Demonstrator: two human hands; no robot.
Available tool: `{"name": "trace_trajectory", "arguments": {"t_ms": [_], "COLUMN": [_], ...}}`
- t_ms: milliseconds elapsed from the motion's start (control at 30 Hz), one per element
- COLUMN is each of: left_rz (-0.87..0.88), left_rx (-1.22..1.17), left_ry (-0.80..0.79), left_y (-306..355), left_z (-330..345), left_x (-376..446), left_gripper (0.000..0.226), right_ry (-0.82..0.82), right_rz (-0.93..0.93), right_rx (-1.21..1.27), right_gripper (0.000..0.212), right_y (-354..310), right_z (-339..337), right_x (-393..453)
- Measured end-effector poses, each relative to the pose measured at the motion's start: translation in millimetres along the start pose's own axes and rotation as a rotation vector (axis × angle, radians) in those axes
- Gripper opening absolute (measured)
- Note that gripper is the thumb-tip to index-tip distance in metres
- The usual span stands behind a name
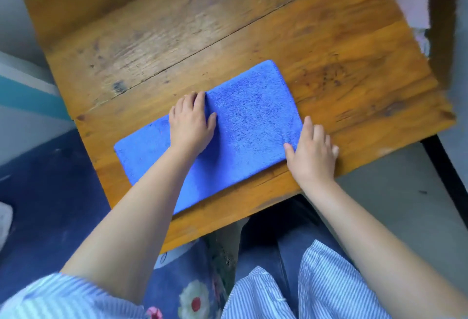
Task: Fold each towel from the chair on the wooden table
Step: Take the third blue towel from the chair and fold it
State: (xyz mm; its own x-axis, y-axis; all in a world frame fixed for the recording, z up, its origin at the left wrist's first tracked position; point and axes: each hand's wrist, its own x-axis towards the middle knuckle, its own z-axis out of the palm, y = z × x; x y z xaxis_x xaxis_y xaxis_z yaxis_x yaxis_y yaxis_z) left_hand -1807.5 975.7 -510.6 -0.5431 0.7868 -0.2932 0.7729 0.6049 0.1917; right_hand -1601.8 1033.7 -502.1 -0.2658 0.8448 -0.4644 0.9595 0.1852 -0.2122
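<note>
A: What does the towel [243, 126] look like?

B: Bright blue, fuzzy terry, folded into a long flat rectangle lying slantwise on the wooden table [177, 27], near its front edge.

A: And the hands?

B: Apart. The left hand [191, 122] lies flat on the towel's middle, fingers straight and together, reaching its far edge. The right hand [312, 151] rests flat at the towel's right end, thumb on the cloth, fingers along its edge and onto the wood. Neither grips anything.

A: Any creases?

B: A faint ridge just beside the left hand's fingertips.
</note>
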Motion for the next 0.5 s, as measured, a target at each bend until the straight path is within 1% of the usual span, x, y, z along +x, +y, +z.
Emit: {"name": "trace_trajectory", "arguments": {"t_ms": [100, 200, 267, 367, 433, 500], "left_rz": [0.109, 0.158, 0.164, 0.189, 0.181, 0.175], "left_rx": [-0.073, -0.122, -0.185, -0.256, -0.273, -0.274], "left_ry": [-0.067, -0.166, -0.276, -0.434, -0.503, -0.547], "left_y": [39.4, 76.1, 99.7, 108.2, 114.4, 117.5], "left_z": [-4.7, -12.6, -18.2, -30.2, -39.1, -49.7], "left_x": [28.3, 55.0, 71.6, 82.1, 90.7, 96.7], "left_gripper": [0.056, 0.059, 0.058, 0.047, 0.033, 0.025], "right_ry": [-0.053, -0.072, -0.09, -0.128, -0.154, -0.166], "right_rz": [0.072, 0.097, 0.113, 0.105, 0.11, 0.096], "right_rx": [0.062, 0.079, 0.104, 0.137, 0.162, 0.179], "right_gripper": [0.064, 0.044, 0.034, 0.026, 0.018, 0.017], "right_y": [-6.6, -8.1, -3.7, -7.1, -3.7, 0.2], "right_z": [-2.6, -6.7, -11.3, -13.9, -19.4, -25.7], "right_x": [3.5, 8.3, 14.4, 17.0, 25.3, 31.5]}}
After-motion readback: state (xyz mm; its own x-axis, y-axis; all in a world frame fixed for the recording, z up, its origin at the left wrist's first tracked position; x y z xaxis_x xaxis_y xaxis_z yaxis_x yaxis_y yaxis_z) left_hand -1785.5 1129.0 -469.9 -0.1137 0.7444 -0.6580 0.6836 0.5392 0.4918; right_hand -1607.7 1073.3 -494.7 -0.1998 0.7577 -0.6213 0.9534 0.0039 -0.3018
